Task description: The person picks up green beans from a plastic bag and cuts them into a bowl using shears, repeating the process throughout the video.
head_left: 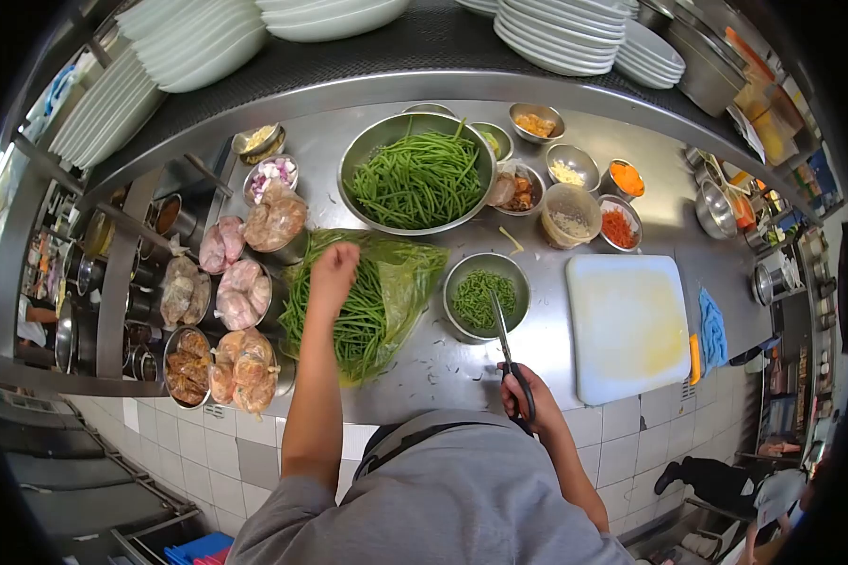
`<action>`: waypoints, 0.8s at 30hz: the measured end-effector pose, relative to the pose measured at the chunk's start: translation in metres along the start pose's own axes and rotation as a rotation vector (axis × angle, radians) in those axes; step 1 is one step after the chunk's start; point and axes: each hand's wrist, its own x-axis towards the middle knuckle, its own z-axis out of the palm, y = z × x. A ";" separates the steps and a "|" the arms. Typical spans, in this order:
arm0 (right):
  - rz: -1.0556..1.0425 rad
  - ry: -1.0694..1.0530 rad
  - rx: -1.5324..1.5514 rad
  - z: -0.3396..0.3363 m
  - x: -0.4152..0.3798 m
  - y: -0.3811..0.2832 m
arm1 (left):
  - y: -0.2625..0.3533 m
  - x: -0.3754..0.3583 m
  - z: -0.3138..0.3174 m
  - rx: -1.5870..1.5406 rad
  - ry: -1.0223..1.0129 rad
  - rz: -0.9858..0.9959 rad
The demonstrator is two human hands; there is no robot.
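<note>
My right hand [530, 395] grips the black handles of a pair of scissors [501, 325], whose blades point into a small steel bowl [449, 311] of finely cut green beans [481, 294]. Over an opened green plastic bag [405, 273] hovers my left hand [334, 271], its fingers curled closed; whatever may be in them is hidden. Long whole green beans [353, 315] lie in that bag. Behind it a large steel bowl [347, 193] is heaped with more long green beans [415, 179].
On the right are a white cutting board [627, 330], an orange-handled tool [694, 358] and a blue cloth [712, 330]. Bagged meat [245, 294] crowds the left. Small bowls, including shredded carrot [618, 228], line the back, below a shelf of plates [556, 38]. A person [725, 485] is at lower right.
</note>
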 end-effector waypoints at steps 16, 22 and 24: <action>0.044 -0.035 -0.121 0.033 -0.005 -0.028 | 0.011 -0.076 -0.028 0.873 -0.112 0.396; 0.052 0.014 -0.090 0.029 -0.009 -0.022 | 0.047 -0.081 -0.055 0.835 0.081 0.371; 0.058 0.007 -0.095 0.029 -0.007 -0.019 | 0.050 -0.079 -0.060 0.859 0.161 0.376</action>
